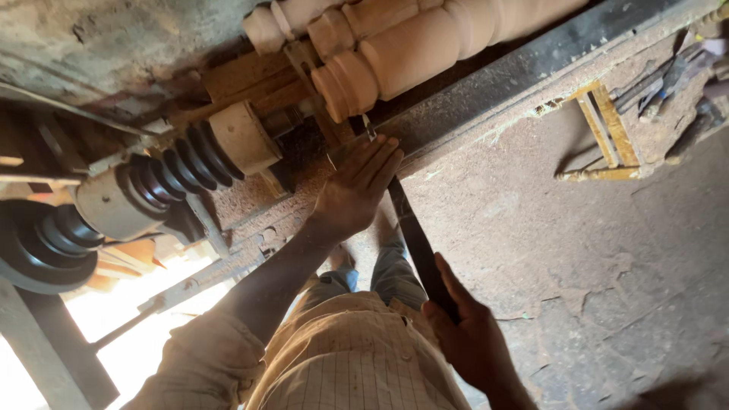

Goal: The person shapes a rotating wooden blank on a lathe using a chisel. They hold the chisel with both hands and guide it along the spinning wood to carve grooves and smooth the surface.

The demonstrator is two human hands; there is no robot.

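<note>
A pale turned wooden spindle [425, 42] with beads and rings is mounted on a wood lathe at the top. A long chisel [416, 239] with a dark handle runs from my lap up to the spindle's lower edge. My left hand [357, 190] lies over the chisel's blade end near the tool rest, fingers stretched along it and pressing it down. My right hand [472, 338] is wrapped around the rear of the dark handle, close to my checked shirt. The chisel's tip [367, 125] sits just under the spindle's thick ring.
The lathe's headstock with dark stepped pulleys [178, 167] and a round wooden faceplate [244, 137] stands left. A dark steel bed rail [516, 76] runs diagonally. Sawdust covers the floor. A small yellow wooden frame [604, 144] and several hand tools [668, 83] lie at upper right.
</note>
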